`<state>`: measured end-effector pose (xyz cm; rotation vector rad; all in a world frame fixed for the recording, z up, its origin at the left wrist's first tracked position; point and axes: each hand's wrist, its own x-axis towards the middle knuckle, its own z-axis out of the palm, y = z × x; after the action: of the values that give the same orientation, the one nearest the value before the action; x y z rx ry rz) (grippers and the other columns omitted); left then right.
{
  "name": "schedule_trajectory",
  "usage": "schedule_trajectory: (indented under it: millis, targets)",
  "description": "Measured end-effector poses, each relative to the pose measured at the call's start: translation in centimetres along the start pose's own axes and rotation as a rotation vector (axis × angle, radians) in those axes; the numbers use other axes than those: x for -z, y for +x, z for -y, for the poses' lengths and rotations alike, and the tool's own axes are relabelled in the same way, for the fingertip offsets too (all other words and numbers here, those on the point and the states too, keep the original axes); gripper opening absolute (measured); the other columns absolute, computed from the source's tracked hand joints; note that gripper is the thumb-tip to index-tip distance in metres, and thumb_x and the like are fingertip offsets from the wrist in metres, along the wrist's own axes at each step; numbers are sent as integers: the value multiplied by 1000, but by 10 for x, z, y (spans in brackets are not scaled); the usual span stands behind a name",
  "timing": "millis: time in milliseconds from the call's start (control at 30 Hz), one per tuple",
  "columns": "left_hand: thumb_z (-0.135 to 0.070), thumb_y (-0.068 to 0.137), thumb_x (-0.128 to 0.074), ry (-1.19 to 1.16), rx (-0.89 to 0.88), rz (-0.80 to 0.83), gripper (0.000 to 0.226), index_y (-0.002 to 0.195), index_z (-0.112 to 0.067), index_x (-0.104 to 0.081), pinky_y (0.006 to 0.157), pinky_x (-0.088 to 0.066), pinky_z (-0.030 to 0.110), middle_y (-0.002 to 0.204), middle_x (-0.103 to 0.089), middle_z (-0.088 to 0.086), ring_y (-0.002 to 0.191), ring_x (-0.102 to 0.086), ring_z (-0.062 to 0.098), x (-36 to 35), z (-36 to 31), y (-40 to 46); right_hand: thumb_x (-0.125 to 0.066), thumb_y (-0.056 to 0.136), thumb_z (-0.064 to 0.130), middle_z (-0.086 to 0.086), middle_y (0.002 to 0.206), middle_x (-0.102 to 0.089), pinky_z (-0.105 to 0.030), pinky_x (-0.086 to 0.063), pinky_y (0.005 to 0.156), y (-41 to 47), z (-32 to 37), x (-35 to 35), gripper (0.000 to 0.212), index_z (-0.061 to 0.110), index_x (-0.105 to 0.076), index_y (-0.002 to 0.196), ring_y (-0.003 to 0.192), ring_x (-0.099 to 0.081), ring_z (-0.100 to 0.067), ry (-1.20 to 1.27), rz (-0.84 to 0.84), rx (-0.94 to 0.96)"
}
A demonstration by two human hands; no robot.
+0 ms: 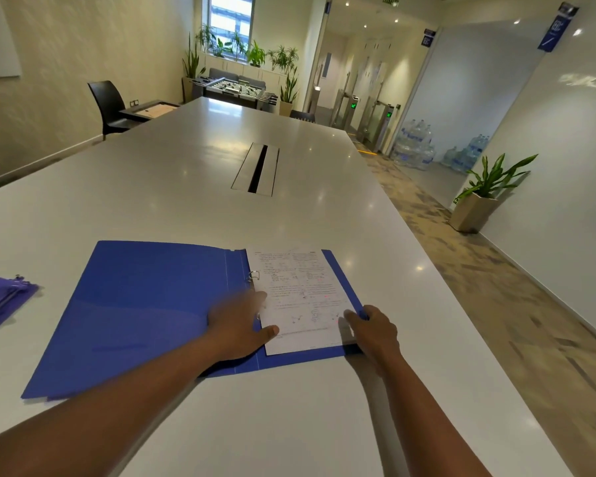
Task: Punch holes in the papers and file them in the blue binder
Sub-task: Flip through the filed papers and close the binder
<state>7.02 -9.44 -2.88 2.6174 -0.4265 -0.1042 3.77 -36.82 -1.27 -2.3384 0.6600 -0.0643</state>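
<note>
- A blue binder (145,304) lies open on a long grey table (289,425).
- Printed papers (300,297) sit on its right half, seemingly threaded on the metal rings (253,276); filing looks nearly done.
- The left hand (236,330) lies flat, fingers spread, by the rings.
- The right hand (374,330) presses the papers' lower corner, fingers loosely extended.
- A purple hole punch (0,301) rests well apart, left.
- Closing the cover appears to remain.

Your blue binder (135,304) lies open flat; printed papers (300,297) sit on its rings; purple punch (0,301) lies left.
</note>
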Motion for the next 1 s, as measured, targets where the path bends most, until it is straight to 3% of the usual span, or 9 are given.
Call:
schedule_trajectory:
  millis: [200,333,533,700,867,1000]
  targets:
    - [-72,89,-48,-32,0,-37,72,150,-36,-35,114,-23,42,140,-53,-14,132,-47,13,13,34,4,-57,80,64,0,100,-60,-39,-51,78,-24,6,-8,41,26,-53,94,93,-60,-27,-166,-6,29]
    - [-96,71,-27,-46,-50,-51,88,143,-48,-41,105,-41,44,118,-61,-24,104,-58,6,22,60,7,-51,81,71,1,100,-52,-43,-55,86,-44,10,-23,48,25,-51,95,92,-59,-23,-235,-29,22]
    - [-72,85,-48,-71,-67,-79,60,138,-44,-49,102,-45,42,119,-65,-24,95,-58,5,26,60,-3,-50,90,66,3,116,-51,-41,-41,92,-64,8,-38,45,27,-55,112,107,-52,-22,-235,-156,57]
    - [-55,92,-60,-73,-92,-121,47,136,-39,-55,92,-47,33,114,-67,-22,80,-55,6,27,56,-9,-59,88,61,5,113,-57,-38,-41,90,-70,0,-44,37,26,-53,98,100,-51,-18,-150,-242,108]
    - [-66,86,-57,-41,-79,-109,59,138,-39,-51,106,-43,43,124,-64,-21,102,-59,8,28,54,-14,-59,89,58,2,117,-58,-42,-42,93,-68,-1,-44,35,26,-54,103,105,-54,-21,-163,-241,121]
    - [-67,85,-57,-40,-79,-101,62,139,-39,-49,107,-43,44,127,-65,-18,104,-59,8,29,54,-15,-58,90,57,2,119,-58,-44,-44,94,-65,-3,-46,34,28,-53,106,107,-55,-21,-160,-238,132]
